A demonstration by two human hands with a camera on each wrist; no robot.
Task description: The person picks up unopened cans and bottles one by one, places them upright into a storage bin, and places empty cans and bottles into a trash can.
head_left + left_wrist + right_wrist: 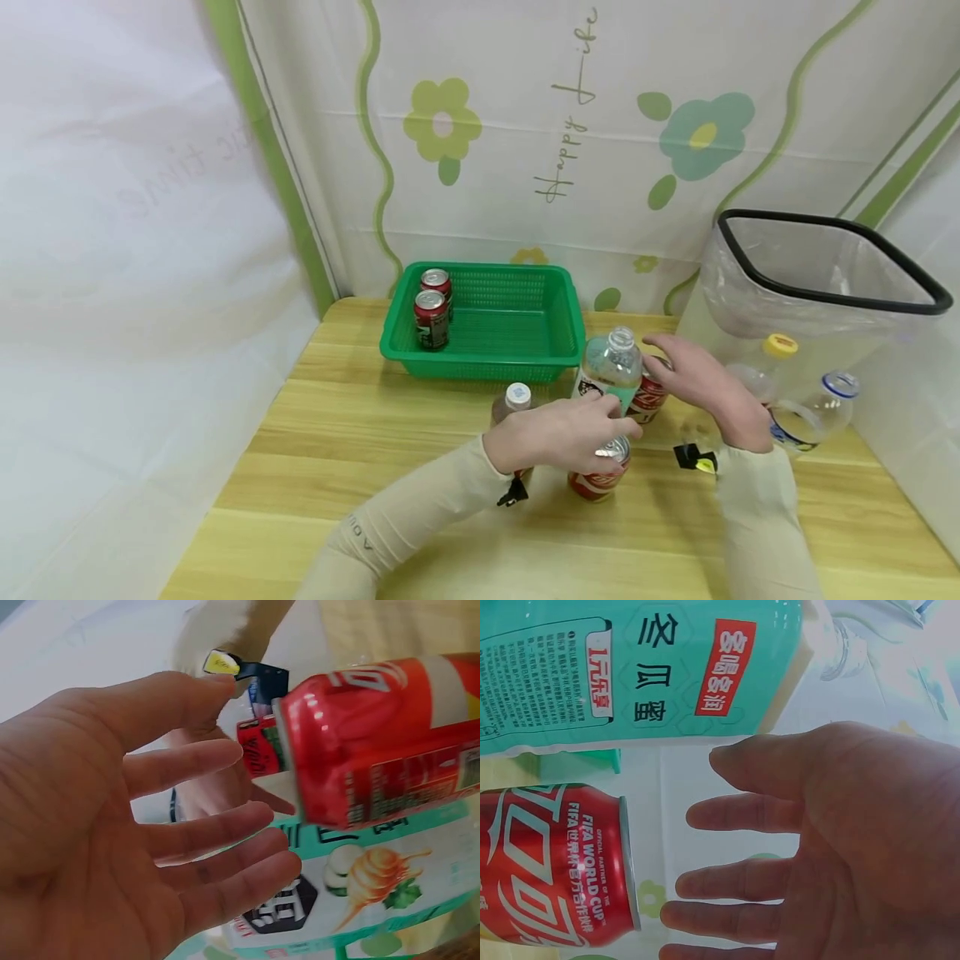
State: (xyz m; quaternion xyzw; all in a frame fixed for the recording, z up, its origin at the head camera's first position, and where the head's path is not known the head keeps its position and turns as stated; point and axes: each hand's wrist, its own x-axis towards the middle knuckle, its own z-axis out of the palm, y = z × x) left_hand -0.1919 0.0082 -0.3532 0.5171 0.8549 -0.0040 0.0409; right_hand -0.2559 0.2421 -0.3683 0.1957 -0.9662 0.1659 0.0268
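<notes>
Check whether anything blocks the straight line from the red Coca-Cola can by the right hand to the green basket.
The teal-labelled winter melon drink bottle does: it stands between that Coca-Cola can and the green basket, near the basket's front right corner.

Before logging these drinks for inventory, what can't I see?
Head: middle of the white-capped bottle, behind the left hand.
Head: part of the rightmost can, behind the right hand.
Left wrist: base of the nearest can, past the right edge.
Right wrist: base of the teal bottle, past the left edge.
</notes>
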